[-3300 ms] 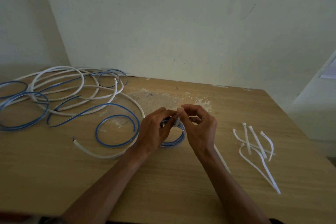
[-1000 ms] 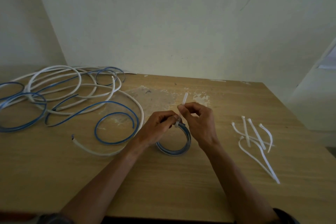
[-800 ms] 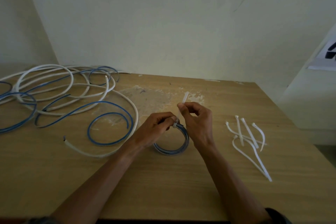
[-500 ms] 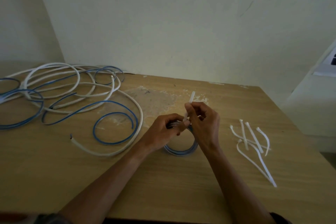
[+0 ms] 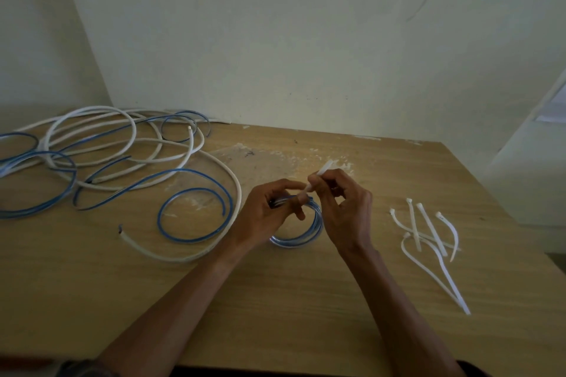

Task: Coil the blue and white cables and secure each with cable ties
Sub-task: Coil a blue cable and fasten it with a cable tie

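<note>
A small coil of blue cable (image 5: pixel 309 236) lies at the middle of the wooden table (image 5: pixel 275 300). My left hand (image 5: pixel 266 214) grips the coil's far side. My right hand (image 5: pixel 346 208) pinches the tail of a white cable tie (image 5: pixel 317 177) that wraps the coil where my left fingers hold it; the tail sticks up and away. Loose blue cable (image 5: pixel 190 214) and white cable (image 5: pixel 183 255) sprawl in loops over the table's left half.
Several spare white cable ties (image 5: pixel 428 242) lie in a loose pile to the right of my hands. Pale walls (image 5: pixel 275 40) meet in a corner behind the table. White dust marks (image 5: pixel 275 159) streak the wood beyond my hands.
The cable tie's tail has come up through the coil and now stands above my fingers, held by my right hand. The coil has shifted slightly on the table.
</note>
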The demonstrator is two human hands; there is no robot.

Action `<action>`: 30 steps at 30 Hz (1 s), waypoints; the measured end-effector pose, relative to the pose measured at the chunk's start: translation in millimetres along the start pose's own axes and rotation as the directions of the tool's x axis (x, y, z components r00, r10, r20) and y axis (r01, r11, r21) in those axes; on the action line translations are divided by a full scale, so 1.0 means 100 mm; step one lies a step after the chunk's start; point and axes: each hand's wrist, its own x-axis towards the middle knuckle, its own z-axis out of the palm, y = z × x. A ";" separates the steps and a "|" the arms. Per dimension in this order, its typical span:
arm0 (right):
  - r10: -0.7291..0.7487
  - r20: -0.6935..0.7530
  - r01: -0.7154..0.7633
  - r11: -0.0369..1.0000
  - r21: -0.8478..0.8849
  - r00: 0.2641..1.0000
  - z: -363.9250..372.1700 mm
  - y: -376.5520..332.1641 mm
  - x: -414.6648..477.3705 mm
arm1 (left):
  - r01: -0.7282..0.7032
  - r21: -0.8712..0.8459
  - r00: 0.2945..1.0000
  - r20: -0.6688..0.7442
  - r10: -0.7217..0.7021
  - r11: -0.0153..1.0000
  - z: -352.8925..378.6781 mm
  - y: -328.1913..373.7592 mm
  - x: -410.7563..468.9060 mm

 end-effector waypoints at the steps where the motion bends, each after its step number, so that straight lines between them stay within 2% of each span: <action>1: 0.006 -0.010 -0.006 1.000 0.009 1.000 -0.01 -0.01 0.00 | -0.002 0.027 1.000 0.007 0.002 1.000 0.02 -0.01 0.00; 5: 0.026 -0.059 -0.026 1.000 0.002 0.998 -0.06 -0.02 -0.02 | 0.016 0.055 0.999 0.038 -0.018 0.998 0.08 -0.03 0.00; 10: 0.264 -0.107 -0.261 0.965 0.039 0.959 -0.03 -0.02 0.03 | 0.022 0.017 0.993 0.115 -0.024 1.000 0.10 -0.05 0.03; 12: 0.311 -0.107 -0.306 0.950 0.062 0.944 -0.01 -0.01 0.04 | 0.033 0.035 0.993 0.108 -0.036 0.999 0.10 -0.08 0.04; 18: 0.356 -0.071 -0.347 0.931 0.113 0.932 0.00 0.01 0.07 | 0.022 0.084 0.996 0.082 -0.028 0.996 0.10 -0.07 0.04; 22: 0.289 -0.099 -0.288 0.957 0.026 0.952 0.04 0.01 0.09 | 0.080 0.049 0.993 0.084 -0.084 0.996 0.10 -0.06 0.06; 24: 0.281 -0.016 -0.281 0.960 0.018 0.959 0.06 0.02 0.07 | 0.125 0.010 0.990 0.060 -0.125 0.992 0.09 -0.11 0.05; 26: 0.248 0.161 -0.246 0.969 -0.029 0.955 0.06 0.02 0.01 | 0.193 -0.088 0.981 0.007 -0.193 0.977 0.02 -0.16 0.06; 28: 0.190 0.307 -0.172 0.981 -0.085 0.932 0.07 0.04 -0.04 | 0.262 -0.150 0.961 -0.046 -0.272 0.953 -0.06 -0.19 0.08; 30: 0.173 0.379 -0.152 0.985 -0.084 0.909 0.06 0.07 -0.06 | 0.298 -0.210 0.945 -0.073 -0.319 0.931 -0.11 -0.20 0.10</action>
